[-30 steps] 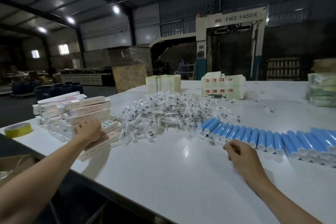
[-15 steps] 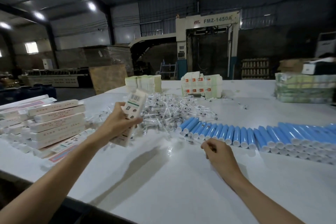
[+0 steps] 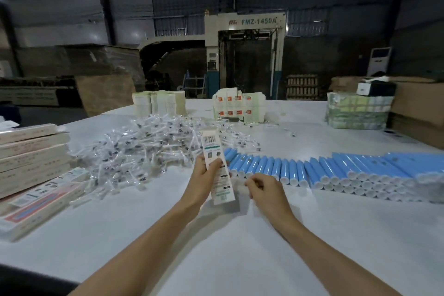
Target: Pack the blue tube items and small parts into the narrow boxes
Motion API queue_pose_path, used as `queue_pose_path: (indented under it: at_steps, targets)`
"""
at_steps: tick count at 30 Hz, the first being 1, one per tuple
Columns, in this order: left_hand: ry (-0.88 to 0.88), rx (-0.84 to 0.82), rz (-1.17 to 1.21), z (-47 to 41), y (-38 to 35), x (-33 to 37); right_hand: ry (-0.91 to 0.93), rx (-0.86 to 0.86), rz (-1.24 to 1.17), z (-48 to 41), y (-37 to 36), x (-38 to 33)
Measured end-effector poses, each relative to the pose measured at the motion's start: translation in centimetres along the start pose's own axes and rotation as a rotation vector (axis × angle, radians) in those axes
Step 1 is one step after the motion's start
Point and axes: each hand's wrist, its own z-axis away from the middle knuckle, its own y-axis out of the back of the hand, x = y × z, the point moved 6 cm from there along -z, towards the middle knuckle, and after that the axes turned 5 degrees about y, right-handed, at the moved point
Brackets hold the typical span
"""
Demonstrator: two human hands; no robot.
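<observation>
Far to the left of the left hand (image 3: 204, 180) there is a stack of narrow boxes (image 3: 31, 151). They lie flat on the white table (image 3: 216, 247). Some more boxes lie loose in front of the stack.

Between that stack and the left hand is a big heap of small parts (image 3: 149, 149) in clear wrappers. The heap is a little further away than the hand.

The left hand holds one narrow box (image 3: 217, 168) up off the table. The fingers and thumb wrap round its middle. The box stands almost upright and leans a bit to the left. The end with the bar code is on top.

The right hand (image 3: 266, 187) is just to the right of the bottom of that box. Its fingers are curled in. I cannot tell if it holds anything or touches the box.

Behind the right hand, and running far off to its right, are the blue tubes (image 3: 336, 170). They lie side by side in a long row, with their round white ends facing the person.
</observation>
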Motion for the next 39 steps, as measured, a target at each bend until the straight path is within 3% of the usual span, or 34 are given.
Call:
queue_pose_path:
  at_steps: [5, 13, 17, 23, 30, 36, 39]
  targets:
    - [-0.107, 0.186, -0.102, -0.7, 3.8, 1.1, -0.092, 0.026, 0.098, -5.8, -0.5, -0.9]
    - [-0.136, 0.188, -0.088, -0.8, 4.1, 0.6, -0.23, -0.142, 0.396, -14.5, -5.4, -1.6]
    - [-0.154, 0.212, -0.081, -1.0, 4.6, 1.1, -0.292, -0.26, 0.402, -15.9, -8.0, -0.8]
    - [-0.143, 0.194, -0.054, -1.4, 4.9, 1.2, -0.397, -0.289, 0.239, -17.1, -8.2, 0.4]
    - [-0.103, 0.099, -0.013, -1.2, 3.7, 0.9, -0.486, -0.271, 0.217, -16.8, -7.8, 0.6]
    - [-0.022, 0.009, 0.009, -0.7, 2.6, 1.3, -0.364, -0.04, -0.151, -15.2, -3.4, -0.4]
    - [-0.026, -0.113, -0.022, 0.0, 1.4, 1.8, -0.276, 0.092, -0.457, -13.2, 1.4, -1.1]
